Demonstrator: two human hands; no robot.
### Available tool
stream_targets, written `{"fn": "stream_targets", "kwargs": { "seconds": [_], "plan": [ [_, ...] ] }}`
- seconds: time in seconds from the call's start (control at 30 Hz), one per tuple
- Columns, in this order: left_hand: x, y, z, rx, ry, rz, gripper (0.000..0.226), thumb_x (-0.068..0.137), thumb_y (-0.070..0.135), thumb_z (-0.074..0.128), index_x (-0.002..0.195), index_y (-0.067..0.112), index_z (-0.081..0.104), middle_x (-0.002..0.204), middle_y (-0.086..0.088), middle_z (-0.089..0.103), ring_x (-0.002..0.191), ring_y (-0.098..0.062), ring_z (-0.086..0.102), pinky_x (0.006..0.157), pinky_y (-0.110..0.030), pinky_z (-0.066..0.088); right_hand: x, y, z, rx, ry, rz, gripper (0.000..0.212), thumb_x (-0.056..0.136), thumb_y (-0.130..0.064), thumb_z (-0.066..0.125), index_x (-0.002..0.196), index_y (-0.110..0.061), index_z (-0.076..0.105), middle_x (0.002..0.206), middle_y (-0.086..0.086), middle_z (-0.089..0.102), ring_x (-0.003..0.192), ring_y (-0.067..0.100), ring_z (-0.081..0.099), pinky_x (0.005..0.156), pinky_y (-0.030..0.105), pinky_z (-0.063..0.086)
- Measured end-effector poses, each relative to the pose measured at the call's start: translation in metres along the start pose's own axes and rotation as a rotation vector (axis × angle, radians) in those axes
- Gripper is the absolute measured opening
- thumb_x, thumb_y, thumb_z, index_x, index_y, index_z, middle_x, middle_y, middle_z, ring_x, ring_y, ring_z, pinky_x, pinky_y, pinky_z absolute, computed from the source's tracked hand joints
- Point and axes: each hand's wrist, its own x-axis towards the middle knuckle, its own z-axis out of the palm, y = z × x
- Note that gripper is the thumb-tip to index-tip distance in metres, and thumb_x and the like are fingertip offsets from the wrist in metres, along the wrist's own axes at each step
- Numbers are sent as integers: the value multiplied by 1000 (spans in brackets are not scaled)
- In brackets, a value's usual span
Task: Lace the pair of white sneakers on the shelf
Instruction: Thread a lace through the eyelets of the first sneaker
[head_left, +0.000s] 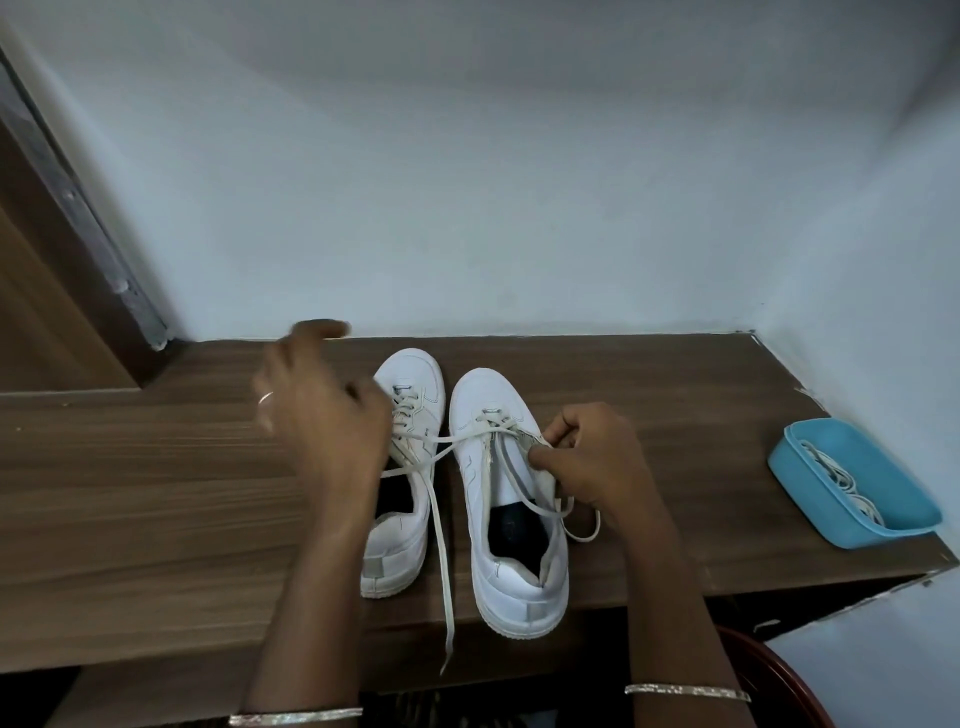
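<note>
Sneakers (483, 405) sit on a wooden shelf (156, 493) (pale blue wall (467, 208) behind).

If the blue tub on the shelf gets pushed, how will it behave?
The blue tub looks like thin plastic holding only laces: probably light, sliding easily. It sits at the front corner of the shelf, so a nudge might tip it off.

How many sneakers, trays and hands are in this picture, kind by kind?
Sneakers: 2
Tray: 1
Hands: 2
Total: 5
</note>
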Motion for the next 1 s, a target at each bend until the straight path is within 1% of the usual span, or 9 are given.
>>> {"fn": "stream_targets", "kwargs": {
  "seconds": [0.13, 0.2, 0.37, 0.5, 0.6, 0.7, 0.87, 0.93, 1.0],
  "plan": [
    [-20, 23, 24, -67, -464, 289, 21, 86, 30, 57, 94, 30, 76, 94, 12, 71, 90, -13, 63, 83, -41, 50, 0, 1, -1, 12, -6, -4, 14, 69, -15, 81, 65, -18, 67, 53, -6, 63, 53, 8, 60, 57, 24, 43],
    [-37, 24, 39, 187, -618, 415, 20, 91, 42, 57, 98, 37, 75, 100, 11, 68, 103, -18, 58, 87, -41, 44, 0, 1, -1, 4, 0, -22, 17, 70, -19, 82, 63, -19, 66, 53, -5, 64, 55, 11, 61, 57, 24, 43],
    [-50, 33, 49, 476, -534, 427, 23, 88, 51, 61, 102, 36, 74, 105, 10, 67, 112, -18, 53, 92, -41, 33, 1, 1, -2, 2, -18, -34, 21, 73, -25, 84, 64, -21, 65, 57, -5, 64, 59, 13, 63, 57, 27, 47],
    [-53, 38, 47, 503, -525, 360, 19, 91, 43, 61, 101, 33, 73, 101, 9, 69, 108, -16, 56, 93, -40, 30, 3, 4, -1, 41, -23, -8, 19, 71, -23, 85, 65, -19, 67, 53, -6, 62, 52, 10, 58, 56, 26, 44],
    [-48, 29, 48, 261, -528, 266, 9, 91, 38, 65, 89, 31, 69, 95, 14, 67, 98, -9, 59, 89, -39, 33, 3, 7, -1, 79, -21, 21, 16, 69, -19, 84, 66, -18, 68, 52, -7, 61, 51, 8, 56, 56, 27, 43],
    [-32, 14, 44, -190, -556, 2, 10, 94, 20, 63, 86, 25, 66, 87, 13, 69, 85, -6, 64, 84, -39, 49, 3, 9, -1, 115, -20, 32, 15, 68, -15, 83, 67, -16, 68, 51, -7, 60, 48, 4, 54, 54, 25, 42],
    [-1, 16, 14, -913, -132, -498, 14, 105, 13, 47, 94, 21, 52, 82, 2, 71, 75, -11, 69, 67, -27, 52, 5, 11, 2, 138, -13, 51, 15, 68, -13, 82, 65, -16, 67, 52, -6, 61, 45, 5, 55, 51, 27, 47],
    [8, 9, 5, -959, 17, -515, 14, 105, 12, 47, 94, 20, 50, 83, 0, 67, 73, -9, 67, 71, -27, 56, 6, 11, 3, 158, -14, 71, 15, 67, -11, 81, 64, -16, 67, 55, -2, 64, 48, 10, 59, 53, 32, 55],
    [10, -1, 4, -844, -13, -456, 18, 102, 8, 51, 91, 21, 53, 87, -2, 66, 79, -12, 67, 81, -32, 58, 7, 12, 3, 158, -6, 73, 16, 66, -11, 81, 63, -16, 66, 55, -2, 64, 49, 12, 60, 57, 37, 58]
  ]
}}
